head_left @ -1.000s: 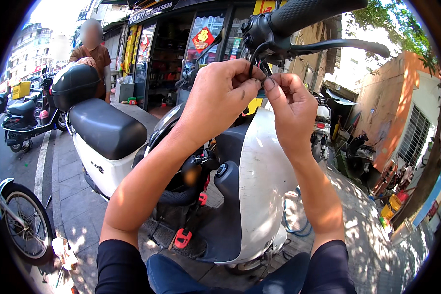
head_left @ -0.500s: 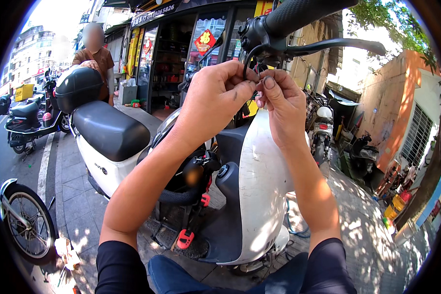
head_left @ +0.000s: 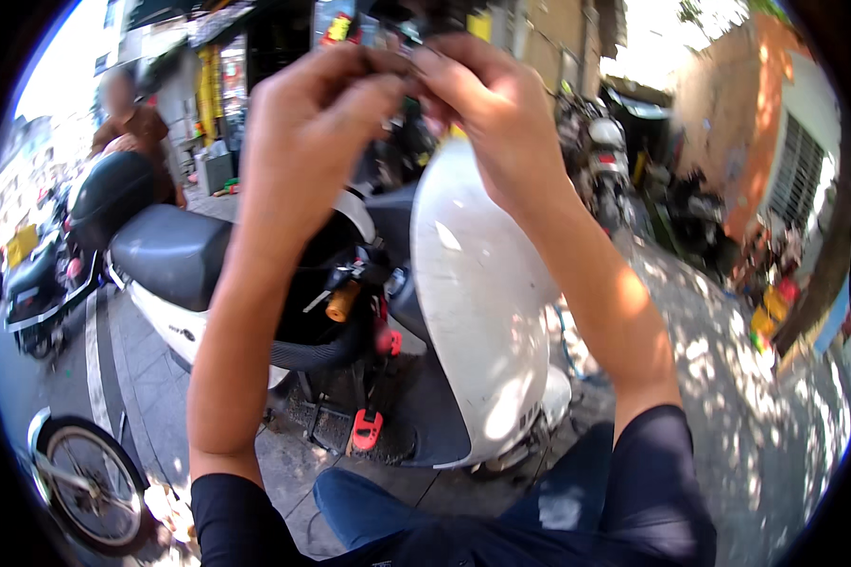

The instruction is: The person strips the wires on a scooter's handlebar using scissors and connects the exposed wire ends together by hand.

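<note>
My left hand (head_left: 317, 123) and my right hand (head_left: 492, 104) are raised close together near the upper edge, blurred by motion. Thumb and fingers of each are pinched, their tips meeting. Whatever sits between them is too small and smeared to name. Dark parts of a scooter's handlebar area show blurred just above the fingertips. Below my hands stands the scooter's scuffed white front panel (head_left: 473, 283). A black scooter seat (head_left: 175, 257) lies to the left of my left forearm. Between seat and panel is a brown-gold cylindrical grip (head_left: 343, 300).
A red-and-black object (head_left: 367, 430) lies low by the scooter's footboard. At left, a person (head_left: 134, 142) stands behind a black top box (head_left: 113, 194). A spoked wheel (head_left: 93, 487) is at the lower left. Parked motorbikes (head_left: 607, 156) line the right, near an orange wall (head_left: 704, 123).
The view has tilted down and swung, so both hands appear higher and farther left. The handlebar grip and brake lever have left the picture. Both hands stay pinched together.
</note>
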{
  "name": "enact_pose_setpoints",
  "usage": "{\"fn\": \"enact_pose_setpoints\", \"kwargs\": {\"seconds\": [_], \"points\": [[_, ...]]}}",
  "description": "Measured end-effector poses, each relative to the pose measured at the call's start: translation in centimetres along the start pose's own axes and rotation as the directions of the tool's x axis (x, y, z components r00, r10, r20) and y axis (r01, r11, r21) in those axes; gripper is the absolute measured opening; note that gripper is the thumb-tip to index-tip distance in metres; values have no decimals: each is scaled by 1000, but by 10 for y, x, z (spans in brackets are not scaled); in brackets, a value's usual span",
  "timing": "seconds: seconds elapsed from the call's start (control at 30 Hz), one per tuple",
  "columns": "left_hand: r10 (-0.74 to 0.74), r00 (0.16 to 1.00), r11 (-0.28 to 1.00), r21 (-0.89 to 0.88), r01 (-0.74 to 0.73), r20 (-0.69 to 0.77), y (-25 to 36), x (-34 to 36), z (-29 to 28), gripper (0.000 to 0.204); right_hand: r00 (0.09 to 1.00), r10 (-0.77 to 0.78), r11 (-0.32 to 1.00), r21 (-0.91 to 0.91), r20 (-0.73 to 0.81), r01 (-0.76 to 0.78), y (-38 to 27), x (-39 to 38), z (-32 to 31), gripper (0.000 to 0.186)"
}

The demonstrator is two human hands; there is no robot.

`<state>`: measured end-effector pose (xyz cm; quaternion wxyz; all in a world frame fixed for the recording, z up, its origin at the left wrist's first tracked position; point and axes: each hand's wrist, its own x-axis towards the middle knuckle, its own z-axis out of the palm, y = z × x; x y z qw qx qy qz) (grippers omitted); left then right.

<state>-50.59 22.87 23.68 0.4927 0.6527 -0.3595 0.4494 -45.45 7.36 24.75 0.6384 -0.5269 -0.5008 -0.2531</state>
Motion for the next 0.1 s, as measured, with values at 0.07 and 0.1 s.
{"fn": "enact_pose_setpoints", "kwargs": {"seconds": [0.07,0.1], "points": [[69,997,984,166,-64,-25,3,-14,-26,38,983,182,978,-100,-26,-184,-11,-21,-13,20],[-9,992,996,95,-3,126,-32,-16,34,38,976,217,974,-70,23,-215,5,-33,-50,25]]}}
